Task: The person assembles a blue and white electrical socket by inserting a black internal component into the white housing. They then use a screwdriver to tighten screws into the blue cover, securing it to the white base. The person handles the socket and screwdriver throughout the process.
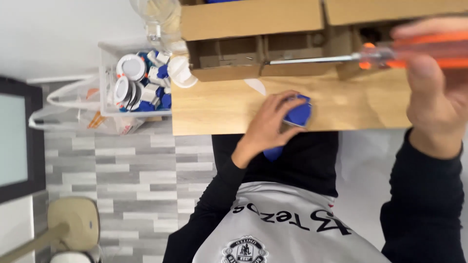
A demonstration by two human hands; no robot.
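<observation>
**Wooden bench, screwdriver raised, blue part pinned**

Grey plank-pattern floor across the lower left, seen past the bench edge; view rotated, so the person's torso fills 6 o'clock. Pale wooden tabletop spanning centre, bare at its left end. Open cardboard box along 12 o'clock, flaps out, inner dividers showing, standing on the far part of the tabletop. Clear plastic bin at 10 o'clock, just beside the tabletop's left edge, heaped with small white-and-blue round fittings; exact kind too small to tell. White plastic bag at 9 o'clock, beside the bin. Beige stool seat at 7 o'clock on the floor.

Right hand at 3 o'clock, blurred, fist closed around the orange handle of a screwdriver; metal shaft lying level, tip pointing toward 9 o'clock, in front of the box opening, well apart from the blue piece.

Left hand at centre, fingers curled down over a small blue plastic part, pressing it against the tabletop near its front edge. Second blue bit showing below the wrist, against the dark shirt; whether joined to the first cannot be told.
</observation>
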